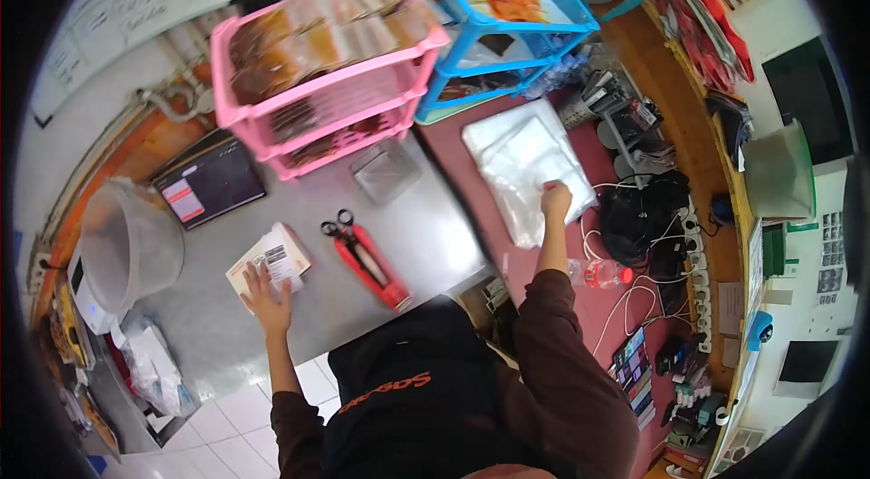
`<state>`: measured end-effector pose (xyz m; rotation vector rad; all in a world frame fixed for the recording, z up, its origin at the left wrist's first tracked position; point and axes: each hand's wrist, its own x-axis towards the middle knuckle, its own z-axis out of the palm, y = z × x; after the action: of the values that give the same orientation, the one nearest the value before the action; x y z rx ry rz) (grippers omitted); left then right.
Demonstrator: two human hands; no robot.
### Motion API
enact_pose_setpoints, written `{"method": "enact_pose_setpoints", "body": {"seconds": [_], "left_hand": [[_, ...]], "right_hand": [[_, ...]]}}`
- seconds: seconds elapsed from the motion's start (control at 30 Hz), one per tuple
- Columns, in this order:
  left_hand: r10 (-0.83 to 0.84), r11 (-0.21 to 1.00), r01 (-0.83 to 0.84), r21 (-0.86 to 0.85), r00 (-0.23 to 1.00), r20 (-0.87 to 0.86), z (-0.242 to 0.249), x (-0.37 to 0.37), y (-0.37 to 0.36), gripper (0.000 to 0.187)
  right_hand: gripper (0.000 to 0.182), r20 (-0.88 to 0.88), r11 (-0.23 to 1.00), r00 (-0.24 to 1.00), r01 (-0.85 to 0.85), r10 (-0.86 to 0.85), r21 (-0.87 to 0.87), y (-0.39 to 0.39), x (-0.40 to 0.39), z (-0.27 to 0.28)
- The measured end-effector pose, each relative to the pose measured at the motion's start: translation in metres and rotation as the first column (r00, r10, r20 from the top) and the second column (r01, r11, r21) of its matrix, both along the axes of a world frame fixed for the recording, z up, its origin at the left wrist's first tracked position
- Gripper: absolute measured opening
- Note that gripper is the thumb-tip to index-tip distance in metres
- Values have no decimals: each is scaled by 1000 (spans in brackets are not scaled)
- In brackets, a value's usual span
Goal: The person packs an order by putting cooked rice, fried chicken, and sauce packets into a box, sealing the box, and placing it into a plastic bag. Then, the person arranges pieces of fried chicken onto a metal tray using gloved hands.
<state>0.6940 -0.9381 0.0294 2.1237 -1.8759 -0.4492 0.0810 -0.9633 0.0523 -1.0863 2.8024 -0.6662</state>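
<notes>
My left hand (pixel 267 300) rests with fingers spread on a small stack of cream and white labels or slips (pixel 275 254), printed with a dark code, on the steel table. Over on the maroon surface, my right hand (pixel 555 203) has its fingers closed at the edge of a pile of clear plastic bags (pixel 518 162). Between my hands lies a red tape dispenser (pixel 370 269). Black-handled scissors (pixel 339 223) lie at its far end. Behind them sits a clear plastic container (pixel 386 173).
A pink tiered rack (pixel 331 87) with packets and a blue tiered rack (pixel 503 29) stand at the back. A tablet (pixel 210 183) and a translucent bucket (pixel 131 248) are at left. A red-capped bottle (pixel 605 274) and white cables lie at right.
</notes>
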Motion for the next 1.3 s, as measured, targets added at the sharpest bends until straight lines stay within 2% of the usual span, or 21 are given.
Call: {"method": "enact_pose_setpoints", "body": {"seconds": [0.07, 0.1, 0.17, 0.27, 0.4, 0.5, 0.6, 0.67, 0.7, 0.77, 0.8, 0.83, 0.87, 0.93, 1.0, 1.07, 1.13, 1.2, 1.23, 1.27, 1.3], "left_hand": [[55, 994, -63, -88, 994, -94, 0, -32, -14, 48], [66, 973, -97, -208, 986, -150, 4, -53, -19, 43], [3, 887, -124, -444, 965, -263, 26, -104, -30, 31], [-194, 825, -1, -565, 939, -286, 66, -178, -44, 31], [-474, 818, 276, -504, 820, -320, 113, -257, -52, 36], [-700, 702, 560, -440, 655, -283, 132, -316, -60, 45], [-781, 614, 641, -460, 411, -470, 142, -386, -66, 71], [-851, 514, 721, -464, 364, -377, 163, -425, -66, 62], [-863, 492, 731, -472, 339, -375, 157, -436, -71, 62], [-961, 248, 802, -544, 134, -240, 139, -453, -86, 54], [-980, 157, 812, -562, 56, -192, 133, -459, -93, 51], [-947, 174, 832, -526, -5, -321, 129, -456, -100, 48], [-893, 186, 854, -486, -59, -445, 135, -458, -101, 45], [-756, 199, 917, -345, -80, -650, 162, -463, -83, 60], [-873, 73, 989, -132, -1, -488, 157, -481, -69, 69], [-897, 58, 998, -1, 52, -439, 135, -506, -74, 71], [-919, 52, 990, 128, 98, -382, 113, -527, -77, 73], [-803, 147, 982, -122, 47, -594, 96, -538, -74, 70], [-841, 245, 895, -373, 5, -541, 98, -550, -68, 63], [-841, 239, 898, -370, 1, -540, 93, -558, -63, 63], [-724, 292, 941, -173, 99, -682, 83, -564, -57, 62]], "right_hand": [[16, 148, 887, 970, -237, 193, 395, -1, -13, -3], [22, 17, 816, 940, -306, 342, 491, -7, -16, -21], [13, -61, 892, 967, -204, 249, 404, -8, -2, -19], [10, 156, 954, 950, -286, 270, 93, 1, -2, 16], [11, 120, 941, 937, -336, 328, 49, 5, -16, 31], [13, 72, 919, 919, -379, 388, -111, 11, 6, 108], [14, 178, 737, 719, -626, 672, -254, 41, 39, 231], [17, 258, 597, 538, -714, 802, -365, 67, 35, 279], [21, 325, 563, 459, -688, 827, -458, 80, 26, 293], [32, 372, 597, 518, -382, 770, -705, 104, -9, 283], [40, 458, 678, 627, -156, 630, -718, 110, -29, 288], [38, 510, 601, 676, 123, 532, -790, 101, -42, 289], [40, 614, 598, 639, 285, 465, -749, 102, -63, 290], [38, 778, 598, 245, 521, 579, -609, 104, -110, 270], [23, 926, 531, 225, 767, 303, -360, 71, -125, 245], [26, 925, 712, 63, 620, 376, -331, 62, -181, 189], [25, 949, 736, 86, 611, 303, -291, 31, -213, 168], [26, 925, 673, -4, 687, 381, -274, 6, -256, 118], [26, 924, 670, -2, 690, 383, -276, -3, -283, 89], [26, 854, 738, -221, 629, 471, -244, -8, -308, 58], [28, 739, 800, -434, 553, 515, -233, -11, -324, 41]]}}
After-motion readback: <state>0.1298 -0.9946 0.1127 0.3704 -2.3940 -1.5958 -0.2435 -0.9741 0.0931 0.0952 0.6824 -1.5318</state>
